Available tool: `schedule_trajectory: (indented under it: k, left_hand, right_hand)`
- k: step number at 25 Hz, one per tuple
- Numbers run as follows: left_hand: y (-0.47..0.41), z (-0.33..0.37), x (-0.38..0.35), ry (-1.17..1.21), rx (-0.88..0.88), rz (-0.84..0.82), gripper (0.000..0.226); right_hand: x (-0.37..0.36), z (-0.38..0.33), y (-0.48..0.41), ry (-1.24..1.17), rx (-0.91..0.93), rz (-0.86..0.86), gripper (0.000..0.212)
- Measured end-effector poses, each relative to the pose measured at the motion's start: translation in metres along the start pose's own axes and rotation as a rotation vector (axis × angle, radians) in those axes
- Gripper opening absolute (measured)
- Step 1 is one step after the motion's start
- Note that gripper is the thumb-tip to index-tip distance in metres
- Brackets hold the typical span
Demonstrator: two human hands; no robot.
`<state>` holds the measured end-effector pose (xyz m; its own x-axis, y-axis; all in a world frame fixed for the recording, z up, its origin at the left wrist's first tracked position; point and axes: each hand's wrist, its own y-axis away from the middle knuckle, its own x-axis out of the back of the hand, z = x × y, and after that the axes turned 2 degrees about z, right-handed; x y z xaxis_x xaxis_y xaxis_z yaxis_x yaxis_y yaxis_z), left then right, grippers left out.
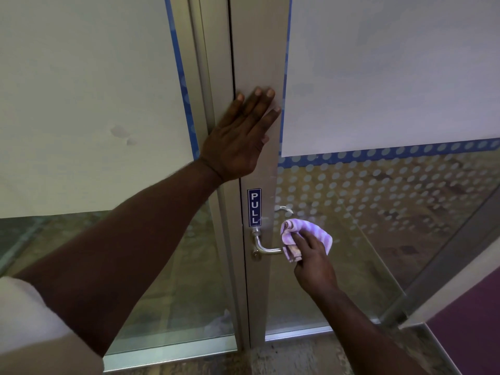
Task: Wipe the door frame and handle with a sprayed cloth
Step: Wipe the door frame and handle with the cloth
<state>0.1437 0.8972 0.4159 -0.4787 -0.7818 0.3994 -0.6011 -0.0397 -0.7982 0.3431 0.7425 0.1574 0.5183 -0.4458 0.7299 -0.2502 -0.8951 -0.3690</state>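
A: Where's the left hand?
B: Spread flat on the door frame, fingers pointing to one o'clock, above the PULL sign

A: And the right hand?
B: Pinching the purple cloth, wrapped on the free end of the handle, at five o'clock from the sign
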Motion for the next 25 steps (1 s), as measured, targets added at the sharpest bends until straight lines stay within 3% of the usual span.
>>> schedule_trajectory:
  k: [5,9,13,18,25]
  left_hand:
    - [0.001,-0.001,-0.001,-0.005,0.002,-0.007,0.053]
    - [0.001,-0.001,-0.001,-0.001,0.002,-0.001,0.053]
    - [0.001,-0.001,-0.002,0.006,0.004,-0.003,0.053]
    - [0.0,-0.002,-0.001,0.012,0.004,-0.013,0.054]
    - [0.0,-0.001,0.0,0.026,0.006,-0.021,0.053]
  right_hand:
    - [-0.016,-0.007,0.002,-0.495,-0.254,0.162,0.07]
    - [-0.026,-0.011,0.002,-0.944,-0.591,0.206,0.04]
    - [-0.037,-0.017,0.011,-1.268,-0.786,0.273,0.052]
    - [-0.05,-0.043,0.014,-1.517,-0.933,0.32,0.053]
    - [-0.071,-0.086,0.017,-1.594,-0.969,0.179,0.04]
